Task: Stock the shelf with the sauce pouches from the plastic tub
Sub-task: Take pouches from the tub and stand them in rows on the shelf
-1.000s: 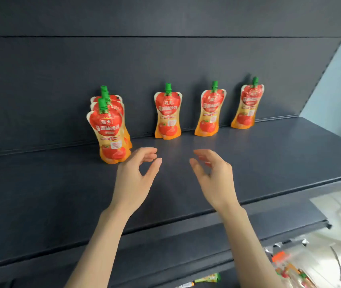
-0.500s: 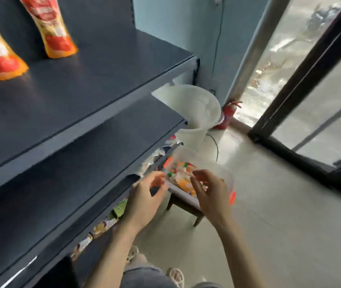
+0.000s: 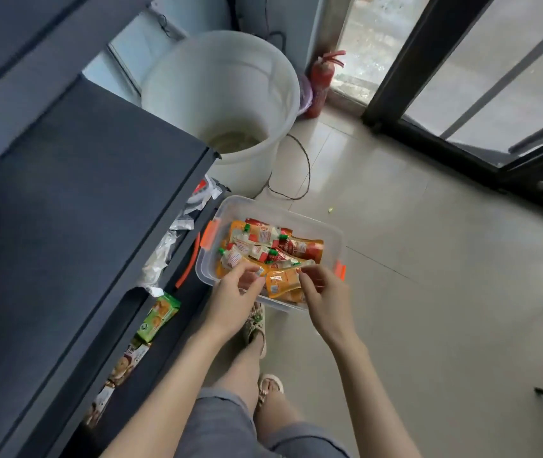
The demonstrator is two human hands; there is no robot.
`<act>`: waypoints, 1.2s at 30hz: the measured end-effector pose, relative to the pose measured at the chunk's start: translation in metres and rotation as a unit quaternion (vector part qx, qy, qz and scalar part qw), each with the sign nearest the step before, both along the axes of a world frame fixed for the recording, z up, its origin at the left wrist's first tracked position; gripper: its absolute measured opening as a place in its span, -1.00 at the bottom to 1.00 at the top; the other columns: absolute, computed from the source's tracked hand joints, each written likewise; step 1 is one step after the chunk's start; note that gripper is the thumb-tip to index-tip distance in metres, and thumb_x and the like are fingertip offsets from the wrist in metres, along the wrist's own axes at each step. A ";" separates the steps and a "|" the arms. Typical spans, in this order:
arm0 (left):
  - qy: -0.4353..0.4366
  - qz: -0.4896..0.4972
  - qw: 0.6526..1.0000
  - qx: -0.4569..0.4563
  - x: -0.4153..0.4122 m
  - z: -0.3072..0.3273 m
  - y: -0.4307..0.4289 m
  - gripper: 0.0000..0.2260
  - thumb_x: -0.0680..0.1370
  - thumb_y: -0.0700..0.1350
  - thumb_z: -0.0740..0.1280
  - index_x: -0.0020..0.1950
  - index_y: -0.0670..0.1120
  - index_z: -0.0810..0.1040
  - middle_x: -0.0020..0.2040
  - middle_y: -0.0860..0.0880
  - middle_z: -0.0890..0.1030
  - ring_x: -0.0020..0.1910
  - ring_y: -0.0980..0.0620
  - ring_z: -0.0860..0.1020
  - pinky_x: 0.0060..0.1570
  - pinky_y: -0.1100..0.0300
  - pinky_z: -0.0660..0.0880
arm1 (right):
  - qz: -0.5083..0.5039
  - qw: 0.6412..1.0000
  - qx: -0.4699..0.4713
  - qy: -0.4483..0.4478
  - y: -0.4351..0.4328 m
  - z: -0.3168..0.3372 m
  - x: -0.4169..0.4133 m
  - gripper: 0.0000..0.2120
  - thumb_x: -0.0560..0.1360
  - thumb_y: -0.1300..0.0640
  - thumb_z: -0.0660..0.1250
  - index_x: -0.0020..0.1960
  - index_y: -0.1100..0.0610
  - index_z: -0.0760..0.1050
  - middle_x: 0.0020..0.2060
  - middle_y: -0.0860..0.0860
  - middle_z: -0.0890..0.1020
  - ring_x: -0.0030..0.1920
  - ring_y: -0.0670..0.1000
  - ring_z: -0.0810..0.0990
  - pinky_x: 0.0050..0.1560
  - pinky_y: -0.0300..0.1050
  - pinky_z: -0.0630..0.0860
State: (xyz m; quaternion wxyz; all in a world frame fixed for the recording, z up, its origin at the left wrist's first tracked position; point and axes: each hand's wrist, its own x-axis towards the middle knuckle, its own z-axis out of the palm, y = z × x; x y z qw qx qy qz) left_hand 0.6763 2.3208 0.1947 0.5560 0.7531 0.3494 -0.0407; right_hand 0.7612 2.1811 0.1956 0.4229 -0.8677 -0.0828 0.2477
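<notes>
A clear rectangular plastic tub point(image 3: 299, 223) with orange latches is seen on a low stand, its left edge close beside the front edge of the dark grey metal shelf point(image 3: 75, 206). Open tiled floor point(image 3: 428, 292) is left to the tub's right; a large white plastic bucket point(image 3: 227, 90) stands beyond its far edge. Orange-and-red sauce pouches with green caps point(image 3: 273, 246) are heaped inside at mixed angles. One orange pouch point(image 3: 283, 280) at the near rim is laid with its long axis running left-near to right-far. It is flanked by both hands: the left hand point(image 3: 233, 299) is pinched at its left edge, the right hand point(image 3: 326, 292) at its upper right corner, fingers closed on it.
</notes>
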 end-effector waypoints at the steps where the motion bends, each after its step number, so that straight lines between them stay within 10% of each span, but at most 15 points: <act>1: 0.020 0.009 1.000 -0.019 0.013 -0.015 0.006 -0.86 0.55 -0.12 0.30 0.10 -0.02 0.51 -0.03 0.04 0.58 -0.06 0.20 0.53 -0.27 0.55 0.40 | -0.004 1.000 -0.010 0.016 0.006 -0.013 0.012 -0.89 0.54 0.18 0.27 0.00 0.13 0.57 -0.12 0.00 0.64 -0.10 -0.06 0.60 -0.11 -0.28 0.50; 11: 0.218 0.124 0.961 -0.114 0.090 -0.198 0.041 -0.80 0.55 -0.15 0.30 0.16 -0.11 0.46 0.11 -0.08 0.54 0.09 0.01 0.51 -0.05 0.23 0.45 | -0.078 0.979 -0.088 0.169 0.046 -0.180 0.080 -0.86 0.53 0.19 0.27 0.03 0.19 0.56 -0.11 -0.01 0.60 -0.12 -0.11 0.52 -0.24 -0.51 0.36; 19: 0.366 0.229 0.899 -0.073 0.108 -0.298 0.028 -0.33 0.51 0.10 0.32 0.46 -0.15 0.09 0.42 -0.18 0.17 0.37 -0.18 0.28 0.31 0.00 0.27 | -0.256 0.890 -0.108 0.363 0.033 -0.309 0.062 -0.53 0.37 -0.06 0.44 0.16 0.17 0.44 0.05 0.04 0.60 0.08 0.07 0.59 0.16 0.15 0.53; 23: 0.388 0.307 0.869 0.002 0.119 -0.327 0.022 -0.32 0.41 0.23 0.36 0.30 -0.16 0.19 0.32 -0.19 0.20 0.32 -0.19 0.24 0.23 -0.02 0.29 | -0.367 0.847 -0.043 0.383 0.023 -0.358 0.050 -0.16 0.09 -0.22 0.52 0.21 0.18 0.35 0.09 0.09 0.61 0.07 0.06 0.62 0.13 0.18 0.56; 29: 0.377 0.398 0.836 -0.014 0.126 -0.351 0.016 -0.15 0.32 0.24 0.44 0.40 -0.13 0.11 0.33 -0.19 0.23 0.31 -0.17 0.28 0.17 0.03 0.31 | -0.488 0.780 -0.014 0.392 0.050 -0.360 0.063 -0.12 0.06 -0.15 0.59 0.12 0.08 0.11 0.13 0.12 0.46 0.08 0.07 0.57 0.11 0.14 0.57; 36: 0.271 0.470 0.838 -0.064 0.113 -0.343 0.019 -0.44 0.39 -0.06 0.47 0.33 -0.07 0.34 0.15 -0.06 0.53 -0.01 0.00 0.56 -0.05 0.14 0.52 | -0.507 0.766 -0.020 0.395 0.052 -0.354 0.067 -0.26 0.21 0.06 0.59 0.12 0.10 0.12 0.12 0.14 0.46 0.05 0.08 0.59 0.09 0.15 0.58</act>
